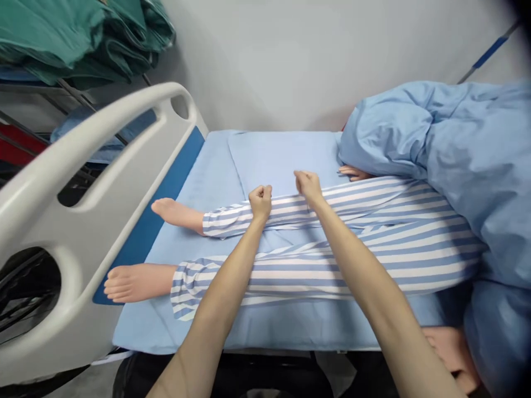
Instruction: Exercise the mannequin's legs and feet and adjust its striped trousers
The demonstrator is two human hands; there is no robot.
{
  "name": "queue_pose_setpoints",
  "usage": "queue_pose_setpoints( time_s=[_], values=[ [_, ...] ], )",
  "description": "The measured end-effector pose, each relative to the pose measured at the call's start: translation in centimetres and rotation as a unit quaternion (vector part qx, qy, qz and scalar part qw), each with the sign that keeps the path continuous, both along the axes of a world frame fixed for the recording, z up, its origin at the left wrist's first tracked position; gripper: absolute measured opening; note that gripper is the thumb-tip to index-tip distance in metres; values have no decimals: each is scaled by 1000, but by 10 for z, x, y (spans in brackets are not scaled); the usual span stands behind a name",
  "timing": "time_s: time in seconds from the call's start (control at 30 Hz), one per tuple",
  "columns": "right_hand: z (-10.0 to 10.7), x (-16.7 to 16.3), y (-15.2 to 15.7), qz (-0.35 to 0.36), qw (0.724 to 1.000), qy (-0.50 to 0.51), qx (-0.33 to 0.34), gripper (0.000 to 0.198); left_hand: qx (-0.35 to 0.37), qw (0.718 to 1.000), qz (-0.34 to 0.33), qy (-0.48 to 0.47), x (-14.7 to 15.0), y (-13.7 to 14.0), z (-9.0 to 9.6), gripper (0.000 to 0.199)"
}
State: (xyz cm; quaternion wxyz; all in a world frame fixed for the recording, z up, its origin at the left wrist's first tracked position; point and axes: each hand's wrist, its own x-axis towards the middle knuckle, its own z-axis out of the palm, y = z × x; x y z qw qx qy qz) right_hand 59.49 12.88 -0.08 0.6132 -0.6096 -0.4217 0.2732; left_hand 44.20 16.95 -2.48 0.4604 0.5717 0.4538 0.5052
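Observation:
Over the far leg of a manikin lying on a bed, my left hand (261,202) is closed in a fist. My right hand (307,186) is also closed, a little to the right and slightly farther away. Nothing shows in either fist. Whether they touch the cloth beneath, I cannot tell. Blue and white striped trousers (290,272) cover both legs. The near foot (139,282) and the far foot (176,214) are bare, toes to the left. My forearms pass across the near leg and hide parts of it.
A light blue sheet (282,157) covers the mattress. A cream footboard (120,221) rises at left. A bunched blue quilt (468,138) lies at right, with a manikin hand (354,173) by its edge. Green cloth (83,38) is piled on a rack at upper left. Behind the bed stands a wall (290,66).

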Motion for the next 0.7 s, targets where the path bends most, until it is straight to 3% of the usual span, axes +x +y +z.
queue_pose_setpoints(
  time_s=[0.13, 0.27, 0.4, 0.5, 0.6, 0.7],
  values=[
    [-2, 49, -12, -94, 992, -72, 45, 47, 17, 999, -38, 16, -7, 1, -13, 40],
    [-20, 66, -27, -100, 981, -166, 13, 46, 23, 997, -57, 47, -7, 3, -7, 38],
    [-25, 63, -30, -110, 978, -177, 13, 45, 59, 996, -47, 49, 22, -8, 14, 37],
    [-22, 60, -32, -106, 982, -157, 19, 45, 90, 991, -83, 52, 56, -23, 20, 39],
    [-13, 59, -38, -116, 972, -204, 15, 44, 76, 988, -97, 98, 82, -35, 12, 44],
    [3, 66, -45, -110, 939, -325, 17, 41, 77, 985, -84, 132, 90, -40, 0, 46]
  ],
)
